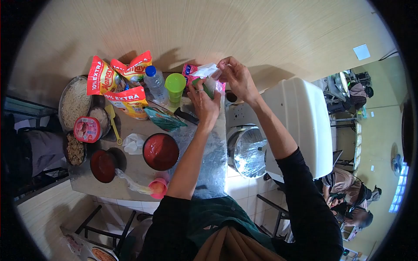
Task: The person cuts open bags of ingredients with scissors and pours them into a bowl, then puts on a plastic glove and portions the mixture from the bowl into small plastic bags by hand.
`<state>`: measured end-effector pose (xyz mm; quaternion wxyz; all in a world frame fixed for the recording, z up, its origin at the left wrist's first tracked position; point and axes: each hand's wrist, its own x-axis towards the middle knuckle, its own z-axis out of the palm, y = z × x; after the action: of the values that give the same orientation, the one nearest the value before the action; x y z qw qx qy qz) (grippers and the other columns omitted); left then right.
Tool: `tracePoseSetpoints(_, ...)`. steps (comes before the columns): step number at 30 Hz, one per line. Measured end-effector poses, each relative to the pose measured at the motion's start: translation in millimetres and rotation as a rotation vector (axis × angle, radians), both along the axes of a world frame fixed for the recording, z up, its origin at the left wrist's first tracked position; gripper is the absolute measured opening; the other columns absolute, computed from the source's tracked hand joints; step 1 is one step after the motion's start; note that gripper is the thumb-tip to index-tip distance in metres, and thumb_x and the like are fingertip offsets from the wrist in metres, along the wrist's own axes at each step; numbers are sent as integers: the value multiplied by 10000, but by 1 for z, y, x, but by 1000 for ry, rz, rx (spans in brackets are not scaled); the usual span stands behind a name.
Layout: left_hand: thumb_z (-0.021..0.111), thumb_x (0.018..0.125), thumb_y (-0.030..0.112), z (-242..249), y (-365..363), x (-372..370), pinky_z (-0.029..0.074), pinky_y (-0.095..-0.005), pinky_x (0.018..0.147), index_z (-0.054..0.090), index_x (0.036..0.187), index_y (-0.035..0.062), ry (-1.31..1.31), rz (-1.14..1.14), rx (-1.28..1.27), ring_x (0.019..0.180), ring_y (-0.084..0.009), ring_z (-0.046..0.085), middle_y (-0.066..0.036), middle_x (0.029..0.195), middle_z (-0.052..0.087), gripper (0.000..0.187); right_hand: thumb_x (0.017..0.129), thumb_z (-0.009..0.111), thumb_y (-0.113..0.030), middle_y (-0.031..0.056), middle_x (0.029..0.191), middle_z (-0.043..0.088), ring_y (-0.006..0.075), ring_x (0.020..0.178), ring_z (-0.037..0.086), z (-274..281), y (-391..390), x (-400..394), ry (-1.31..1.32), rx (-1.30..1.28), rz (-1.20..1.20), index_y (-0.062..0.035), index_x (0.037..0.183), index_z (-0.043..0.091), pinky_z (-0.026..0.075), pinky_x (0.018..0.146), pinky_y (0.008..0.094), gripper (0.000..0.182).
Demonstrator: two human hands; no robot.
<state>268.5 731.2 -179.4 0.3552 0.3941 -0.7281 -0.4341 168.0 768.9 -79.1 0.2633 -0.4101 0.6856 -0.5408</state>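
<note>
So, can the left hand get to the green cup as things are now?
Probably yes. The green cup stands just beside the left hand, with nothing between them. But that hand is busy: together with the right hand it holds a small packet, which it would need to release first.

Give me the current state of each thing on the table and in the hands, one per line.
Left hand: gripping a green piece.
Right hand: pinching the white packet, held up.
Water bottle: upright, blue cap on.
Green cup: upright.
Red sauce bowl: full, uncovered.
Mayonnaise pouches: stacked together, whether opened unclear.
White appliance lid: raised.
</note>
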Motion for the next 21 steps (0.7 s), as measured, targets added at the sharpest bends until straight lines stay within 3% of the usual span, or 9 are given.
tracePoseSetpoints(2,698,737,111,1,-2,-1,250,-552,1075,389,1273,106,79,-36,98,1301,-506,281,-332,1369,293,618,1004,460,-196,64,785,625,132,728,627,0,-5,0,-89,-60,-19,0,992,511,533,682,281,203)
tracePoseSetpoints(5,694,706,5,0,-3,-4,272,-516,1073,361,1306,113,196,-40,164,1300,-490,295,-323,1363,285,695,1005,457,-218,54,756,602,131,710,619,6,-12,2,-203,-100,-47,-22,999,492,539,662,283,199)
tracePoseSetpoints(8,682,689,-53,1,-1,-9,276,-493,1077,337,1339,117,152,31,166,1296,-492,301,-308,1368,270,756,1008,451,-228,55,749,595,131,702,616,6,-16,0,-214,-129,-67,-34,999,489,539,638,284,198)
tracePoseSetpoints(12,658,695,-71,11,2,-3,279,-485,1075,318,1365,114,171,18,198,1299,-479,304,-299,1361,277,774,1008,452,-228,56,759,596,128,683,609,4,-18,0,-233,-176,-83,-35,991,490,533,607,278,198)
tracePoseSetpoints(17,623,734,-59,3,2,10,301,-489,1054,334,1353,45,268,-25,190,1271,-434,347,-266,1339,338,691,993,485,-283,81,932,631,161,825,621,17,-10,5,-346,-93,75,-47,1219,469,540,752,309,328)
tracePoseSetpoints(18,601,786,-12,-1,6,15,319,-467,1037,330,1352,3,286,-25,245,1230,-396,399,-252,1324,380,628,990,492,-293,90,977,638,170,869,623,22,-5,8,-346,-80,133,-47,1274,454,536,783,316,378)
tracePoseSetpoints(21,574,828,23,-11,24,26,340,-417,1015,305,1374,0,393,-64,468,1188,-338,451,-235,1298,421,609,967,543,-277,118,1085,630,178,987,602,16,16,6,-18,-32,-42,-47,1324,469,512,856,331,431)
